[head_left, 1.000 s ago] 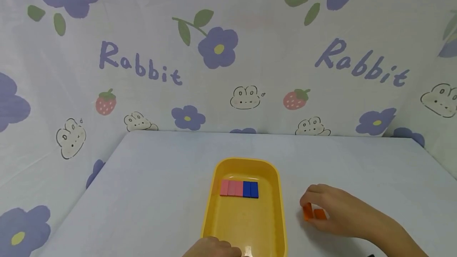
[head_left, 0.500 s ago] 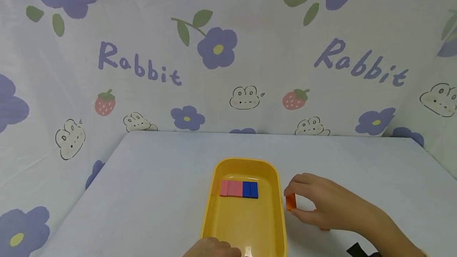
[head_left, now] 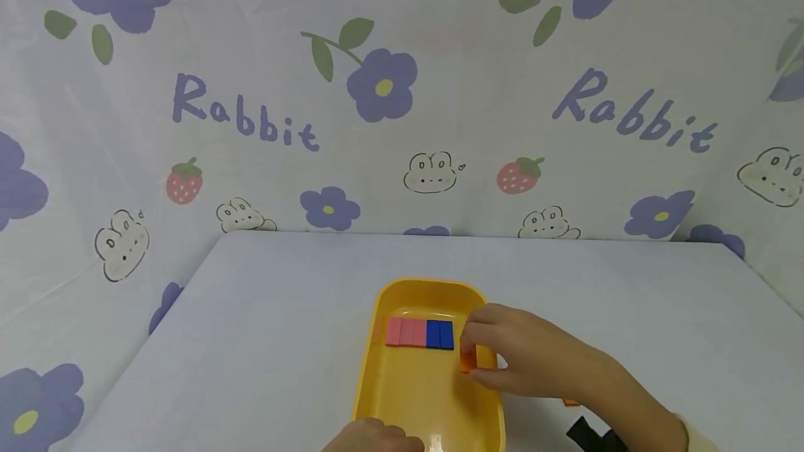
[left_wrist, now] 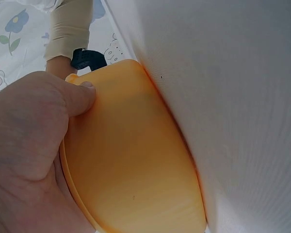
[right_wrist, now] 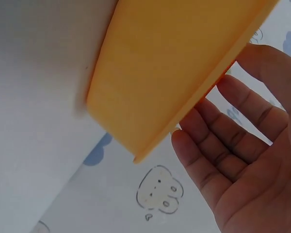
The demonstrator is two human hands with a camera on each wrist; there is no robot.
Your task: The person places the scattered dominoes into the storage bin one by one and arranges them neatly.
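Note:
My right hand point(head_left: 527, 354) pinches a small orange block point(head_left: 467, 360) between thumb and fingers, over the right side of the yellow tray point(head_left: 408, 389). Inside the tray, three pink blocks point(head_left: 407, 332) and two blue blocks point(head_left: 440, 334) lie side by side in a row near the far end; the held block is just right of and below the blue ones. At the near end my left hand point(head_left: 377, 436) grips the tray's rim. In the left wrist view its thumb point(left_wrist: 82, 97) lies on the outer wall. The right wrist view shows the tray wall hiding most of the held block.
Another orange block point(head_left: 570, 402) lies on the white table point(head_left: 283, 340) right of the tray, mostly hidden by my right arm. A black strap piece point(head_left: 587, 434) shows by the right wrist. Behind the table hangs a cloth point(head_left: 465, 89) printed with flowers and rabbits.
My right hand has lifted one orange block off the table and carried it left, over the tray's rim. The left hand and the tray stay where they were.

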